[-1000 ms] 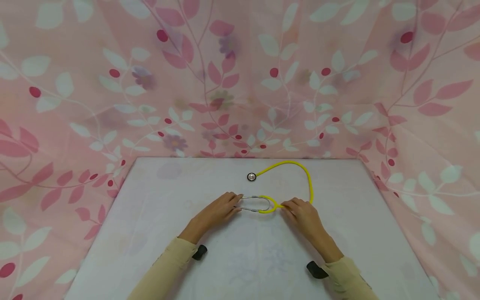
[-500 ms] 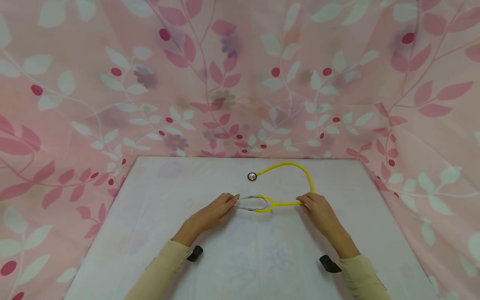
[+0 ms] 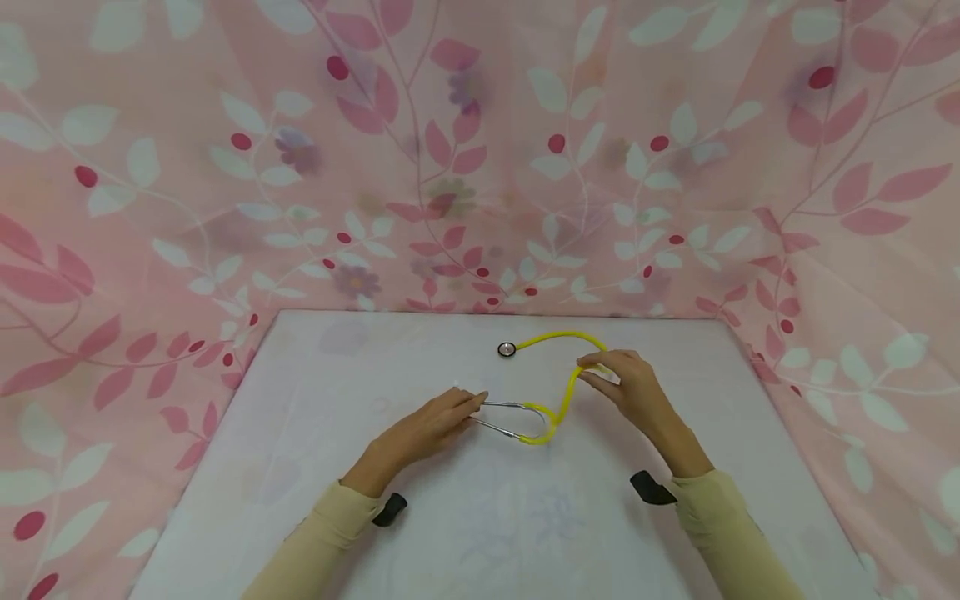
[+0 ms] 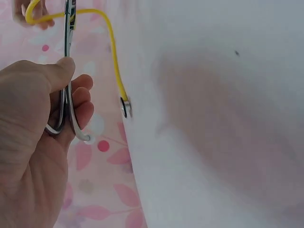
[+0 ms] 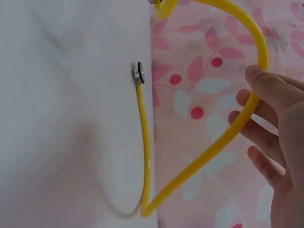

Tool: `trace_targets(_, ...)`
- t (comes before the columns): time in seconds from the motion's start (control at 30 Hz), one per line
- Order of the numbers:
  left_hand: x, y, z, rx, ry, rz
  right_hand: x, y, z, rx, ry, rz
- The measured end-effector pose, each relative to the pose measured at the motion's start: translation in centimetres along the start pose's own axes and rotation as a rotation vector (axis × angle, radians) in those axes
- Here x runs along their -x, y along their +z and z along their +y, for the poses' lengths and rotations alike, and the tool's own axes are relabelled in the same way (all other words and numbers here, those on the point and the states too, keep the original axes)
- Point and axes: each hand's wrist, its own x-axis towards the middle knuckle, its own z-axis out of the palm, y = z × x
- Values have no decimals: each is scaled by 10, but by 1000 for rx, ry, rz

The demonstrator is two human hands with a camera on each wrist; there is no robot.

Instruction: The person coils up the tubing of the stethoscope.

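Note:
A stethoscope with yellow tubing and metal ear tubes spans the space between my hands. My left hand grips the two ear tubes near their ear ends; in the left wrist view, thumb and curled fingers close round the metal. My right hand pinches the yellow tube between thumb and fingers, and the right wrist view shows the tube raised in a loop off the table. Toward the back of the table lies the round chest piece, apart from both hands.
The white-covered table ends at a pink floral cloth behind and at both sides. A black wrist device sits at the left cuff and another black device at the right cuff.
My right hand has slid right along the yellow tube, then lifted it up and back, bending it. My left hand keeps hold of the ear tubes. The chest piece stays nearly in place.

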Motion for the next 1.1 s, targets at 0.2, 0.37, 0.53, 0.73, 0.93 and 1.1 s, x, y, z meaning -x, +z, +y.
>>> trace_targets(0.2,-15,-7,14,56,85,40,-27,20,-7,-324,-28,-119)
trace_targets(0.37,-25,-15,25,47,109,60,-37,36,-19,-534,61,-217)
trace_targets(0.53,-28,-17,28,40,93,53,-37,48,-35,-617,220,-268)
trace_targets(0.73,-30,-18,28,37,63,35,-26,79,-29,-763,292,-310)
trace_targets(0.93,-31,-23,24,95,56,71,-20,95,-25,-889,379,-321)
trace_targets(1.1,-33,-23,18,154,41,129,-24,91,-37,-966,455,-279)
